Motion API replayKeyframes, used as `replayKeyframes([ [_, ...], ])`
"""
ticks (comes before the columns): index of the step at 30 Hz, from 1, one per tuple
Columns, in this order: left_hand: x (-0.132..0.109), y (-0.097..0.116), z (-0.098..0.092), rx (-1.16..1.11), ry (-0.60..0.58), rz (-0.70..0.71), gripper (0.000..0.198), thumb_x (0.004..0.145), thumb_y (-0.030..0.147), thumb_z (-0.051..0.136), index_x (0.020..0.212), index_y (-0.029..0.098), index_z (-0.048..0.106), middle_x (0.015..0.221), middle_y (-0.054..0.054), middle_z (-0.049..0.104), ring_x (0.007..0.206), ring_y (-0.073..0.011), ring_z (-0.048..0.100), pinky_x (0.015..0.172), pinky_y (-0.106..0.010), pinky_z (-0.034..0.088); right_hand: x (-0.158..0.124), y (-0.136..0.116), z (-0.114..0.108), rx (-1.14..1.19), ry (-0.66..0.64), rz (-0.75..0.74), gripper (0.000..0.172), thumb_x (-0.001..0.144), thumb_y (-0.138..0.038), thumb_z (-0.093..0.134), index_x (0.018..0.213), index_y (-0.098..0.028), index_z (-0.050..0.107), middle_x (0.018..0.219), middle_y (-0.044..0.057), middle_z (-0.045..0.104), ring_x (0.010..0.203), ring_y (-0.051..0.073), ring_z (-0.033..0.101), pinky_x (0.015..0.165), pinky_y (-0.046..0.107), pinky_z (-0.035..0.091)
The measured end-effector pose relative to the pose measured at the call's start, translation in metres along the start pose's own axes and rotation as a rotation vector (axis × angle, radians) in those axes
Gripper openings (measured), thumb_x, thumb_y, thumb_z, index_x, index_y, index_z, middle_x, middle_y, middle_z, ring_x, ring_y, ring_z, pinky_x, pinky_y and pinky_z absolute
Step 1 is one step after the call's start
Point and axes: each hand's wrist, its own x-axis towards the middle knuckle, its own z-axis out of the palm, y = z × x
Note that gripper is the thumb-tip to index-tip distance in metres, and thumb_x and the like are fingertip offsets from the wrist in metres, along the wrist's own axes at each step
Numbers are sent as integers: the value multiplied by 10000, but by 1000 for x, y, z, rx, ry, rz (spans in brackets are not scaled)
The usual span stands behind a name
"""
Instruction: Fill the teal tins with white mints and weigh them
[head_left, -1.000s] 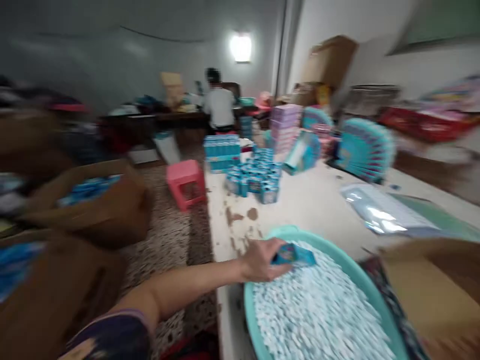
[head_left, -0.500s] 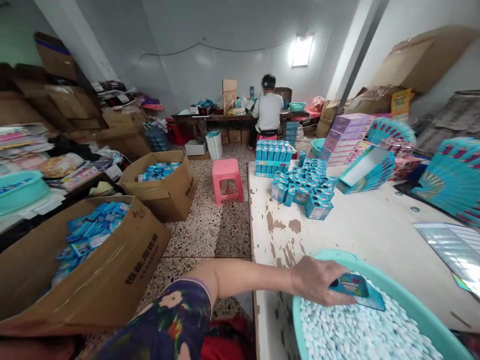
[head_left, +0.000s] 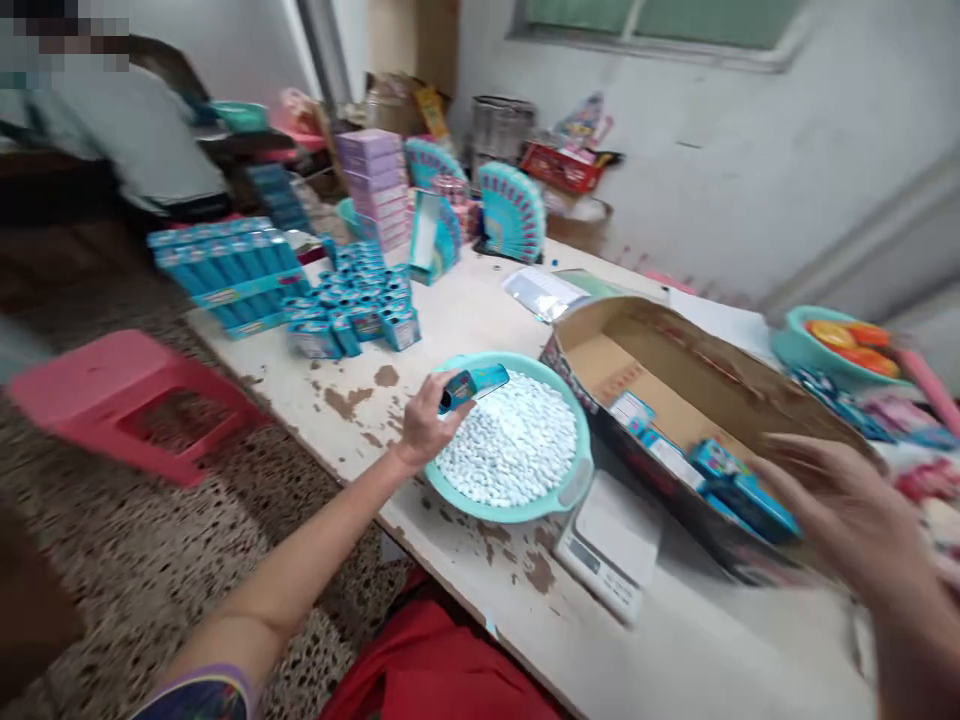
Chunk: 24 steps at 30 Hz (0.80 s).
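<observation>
My left hand (head_left: pixel 429 422) grips a small teal box (head_left: pixel 474 385) at the near-left rim of a teal basin (head_left: pixel 568 493) heaped with small white candies (head_left: pixel 510 450). My right hand (head_left: pixel 844 505) is blurred by motion, with its fingers spread and nothing in them, above the near end of an open cardboard box (head_left: pixel 679 370) that holds a few teal packets (head_left: pixel 739 490). A small white scale (head_left: pixel 611 545) lies on the table just in front of the basin.
Several small teal boxes (head_left: pixel 360 305) and a row of taller ones (head_left: pixel 225 270) stand at the table's far left. A pink stool (head_left: pixel 124 400) stands on the floor to the left. Another person (head_left: pixel 120 120) sits at the back. A teal bowl (head_left: pixel 832 345) is at right.
The camera has swung right and pulled back. My left hand still holds the teal box at the basin. My right hand and the open cardboard box have come into view.
</observation>
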Motion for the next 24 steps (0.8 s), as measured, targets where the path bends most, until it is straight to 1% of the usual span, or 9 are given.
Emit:
replayKeyframes([
  [2,5,38,-7,-127,-30,58,492,807,339,649,1239,192,465,1119,-104,625,980,-196,633,818,-288,527,-28,-34,4,93,-39,-65,431,738,-502,699,1065,-229,626,1030,100,646,954,236,620,850,390,505],
  [4,8,79,-13,-326,-219,150,511,796,361,661,1243,206,467,1131,-91,628,985,-190,633,815,-278,527,-45,-74,28,241,-123,-106,689,676,-484,758,1264,-221,513,1237,118,574,1154,278,540,977,436,452],
  [7,11,109,-10,-603,-567,79,479,813,478,602,1205,214,520,1112,-78,638,973,-193,630,823,-289,518,-64,-111,63,514,-343,158,626,684,-436,762,1216,-208,523,1043,77,666,918,231,646,809,368,543],
  [9,14,99,2,-624,-623,-136,488,863,532,484,1228,210,519,1139,-89,624,974,-200,619,847,-317,501,-75,-114,75,729,-375,425,482,666,-414,777,1046,-202,571,855,31,684,733,196,658,666,325,565],
  [11,15,74,20,-437,-652,-259,521,881,537,429,1279,206,492,1225,-108,578,1064,-229,572,937,-371,447,-86,-105,79,923,-316,623,460,613,-390,813,951,-195,568,815,22,681,700,199,657,620,332,573],
  [14,7,46,48,-81,-914,-92,622,819,581,503,1314,204,480,1350,-131,485,1235,-306,430,1047,-463,319,-97,-91,81,1042,-213,723,489,557,-340,846,930,-189,568,827,27,682,730,208,658,640,352,577],
  [16,-3,45,58,82,-1025,24,682,774,642,520,1293,200,501,1341,-153,481,1230,-350,408,1024,-511,313,-99,-86,85,1013,-150,709,493,538,-315,856,923,-190,575,828,19,683,753,199,654,683,340,567],
  [21,-18,63,51,295,-996,135,463,845,540,452,1114,191,595,1082,-154,590,1018,-326,512,850,-449,412,-89,-78,96,1034,11,746,527,611,-363,813,1055,-218,567,952,27,696,835,199,657,789,372,547],
  [24,-18,57,45,238,-992,68,330,852,422,455,1036,206,624,957,-120,614,844,-270,563,704,-347,421,-80,-77,94,1011,7,740,481,648,-399,784,1040,-206,584,953,39,690,833,194,643,779,361,542],
])
